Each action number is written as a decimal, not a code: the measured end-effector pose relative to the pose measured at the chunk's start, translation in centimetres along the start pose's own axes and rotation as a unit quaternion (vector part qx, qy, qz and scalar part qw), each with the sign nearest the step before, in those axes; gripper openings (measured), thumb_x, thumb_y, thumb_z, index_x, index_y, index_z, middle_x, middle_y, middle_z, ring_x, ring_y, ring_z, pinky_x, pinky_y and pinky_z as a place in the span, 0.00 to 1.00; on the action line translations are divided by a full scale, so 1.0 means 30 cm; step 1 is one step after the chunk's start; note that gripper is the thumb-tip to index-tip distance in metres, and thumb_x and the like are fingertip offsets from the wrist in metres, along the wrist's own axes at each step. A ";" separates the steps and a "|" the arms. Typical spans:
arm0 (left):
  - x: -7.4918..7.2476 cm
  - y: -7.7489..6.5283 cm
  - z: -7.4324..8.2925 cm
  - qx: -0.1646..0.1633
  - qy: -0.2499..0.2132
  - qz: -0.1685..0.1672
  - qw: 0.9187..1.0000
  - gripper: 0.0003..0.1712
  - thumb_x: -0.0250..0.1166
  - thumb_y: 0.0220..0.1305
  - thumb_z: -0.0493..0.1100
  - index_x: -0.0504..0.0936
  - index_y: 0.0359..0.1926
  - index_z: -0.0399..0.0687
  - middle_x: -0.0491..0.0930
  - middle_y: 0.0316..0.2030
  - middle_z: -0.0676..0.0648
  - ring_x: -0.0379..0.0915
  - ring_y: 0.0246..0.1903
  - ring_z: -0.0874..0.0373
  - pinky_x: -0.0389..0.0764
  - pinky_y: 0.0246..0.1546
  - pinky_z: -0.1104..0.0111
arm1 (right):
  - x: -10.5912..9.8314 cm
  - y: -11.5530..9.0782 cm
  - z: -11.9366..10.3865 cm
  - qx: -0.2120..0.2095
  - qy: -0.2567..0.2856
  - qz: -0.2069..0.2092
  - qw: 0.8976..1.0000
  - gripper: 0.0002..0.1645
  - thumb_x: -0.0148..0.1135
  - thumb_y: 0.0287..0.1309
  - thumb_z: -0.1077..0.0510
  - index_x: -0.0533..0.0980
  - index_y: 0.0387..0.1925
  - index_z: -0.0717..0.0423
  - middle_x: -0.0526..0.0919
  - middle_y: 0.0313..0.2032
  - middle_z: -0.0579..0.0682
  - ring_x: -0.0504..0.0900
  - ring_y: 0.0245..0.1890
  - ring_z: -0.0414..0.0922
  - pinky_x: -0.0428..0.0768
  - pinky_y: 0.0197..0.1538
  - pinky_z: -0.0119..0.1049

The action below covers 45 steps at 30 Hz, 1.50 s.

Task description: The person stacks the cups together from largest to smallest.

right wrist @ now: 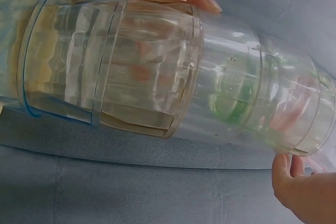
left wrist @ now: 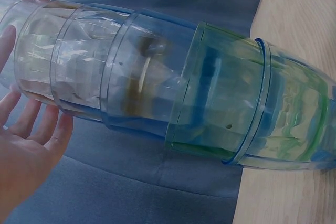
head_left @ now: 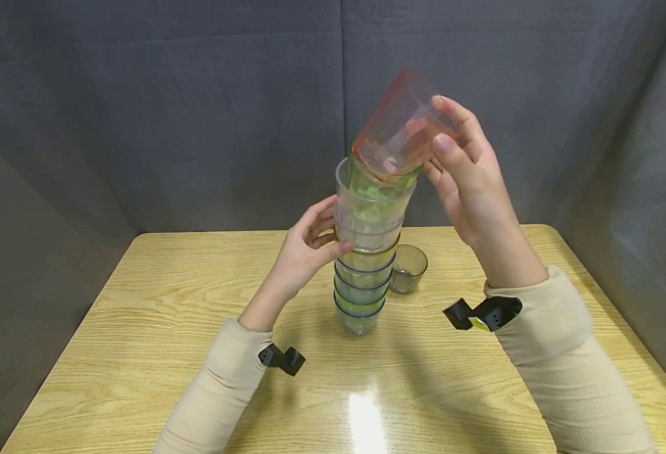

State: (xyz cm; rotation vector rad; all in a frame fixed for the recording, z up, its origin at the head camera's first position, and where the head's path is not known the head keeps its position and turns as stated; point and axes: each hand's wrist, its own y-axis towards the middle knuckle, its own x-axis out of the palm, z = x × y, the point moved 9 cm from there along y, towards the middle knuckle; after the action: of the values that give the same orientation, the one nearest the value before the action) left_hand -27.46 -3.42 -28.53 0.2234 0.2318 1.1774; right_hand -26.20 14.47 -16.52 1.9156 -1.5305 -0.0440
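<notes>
A tall stack of clear plastic tumblers (head_left: 361, 296) rises from the table, some with blue, green or amber tints, leaning slightly right towards its top. My left hand (head_left: 303, 252) grips it around the middle, thumb in front and fingers round the left side. Up at the top, my right hand (head_left: 474, 167) holds a pink tumbler (head_left: 397, 123) between thumb and fingers. That tumbler is tilted, its rim down over the green tumbler (head_left: 361, 180) at the stack's top. In the right wrist view, the right hand's fingers (right wrist: 283, 174) show beside the upper tumblers.
A smoky grey tumbler (head_left: 409, 270) stands alone on the wooden table (head_left: 157, 328), just right of the stack and behind it. Grey cloth (head_left: 225, 113) hangs behind the table and on both sides. Each sleeve cuff carries a small black camera (head_left: 281, 359).
</notes>
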 end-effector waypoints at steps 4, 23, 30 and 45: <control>0.000 0.002 0.000 0.001 -0.001 0.001 1.000 0.59 0.71 0.41 0.66 0.58 0.72 0.48 0.66 0.66 0.40 0.64 0.65 0.47 0.67 0.67 0.54 | 0.010 -0.001 0.002 0.011 -0.037 -0.006 0.999 0.42 0.77 0.43 0.48 0.68 0.60 0.48 0.77 0.49 0.50 0.74 0.53 0.44 0.70 0.58 0.33; -0.004 0.000 0.003 0.005 0.005 0.008 1.000 0.65 0.70 0.35 0.72 0.57 0.72 0.47 0.65 0.66 0.39 0.63 0.66 0.47 0.66 0.68 0.53 | 0.042 0.006 0.030 0.000 -0.046 -0.005 0.999 0.45 0.81 0.33 0.47 0.72 0.56 0.52 0.79 0.45 0.44 0.74 0.50 0.40 0.71 0.57 0.27; -0.002 -0.004 0.007 0.003 -0.002 0.005 1.000 0.46 0.70 0.56 0.49 0.57 0.72 0.48 0.66 0.66 0.40 0.63 0.65 0.47 0.68 0.67 0.55 | 0.057 -0.003 0.036 0.008 -0.063 -0.015 0.998 0.40 0.80 0.33 0.47 0.73 0.51 0.49 0.81 0.47 0.42 0.74 0.51 0.41 0.71 0.56 0.28; 0.003 -0.004 -0.008 -0.005 0.005 0.003 1.000 0.69 0.70 0.33 0.74 0.55 0.72 0.46 0.64 0.67 0.39 0.61 0.66 0.45 0.65 0.69 0.52 | -0.011 -0.025 0.045 0.019 -0.026 -0.027 0.999 0.32 0.70 0.53 0.49 0.71 0.58 0.53 0.79 0.53 0.48 0.72 0.61 0.44 0.67 0.67 0.32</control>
State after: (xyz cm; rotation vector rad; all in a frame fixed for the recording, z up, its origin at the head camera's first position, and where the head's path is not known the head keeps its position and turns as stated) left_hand -27.40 -3.36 -28.79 0.2104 0.2344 1.1846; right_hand -26.21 14.17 -18.07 1.9996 -1.5228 -0.0899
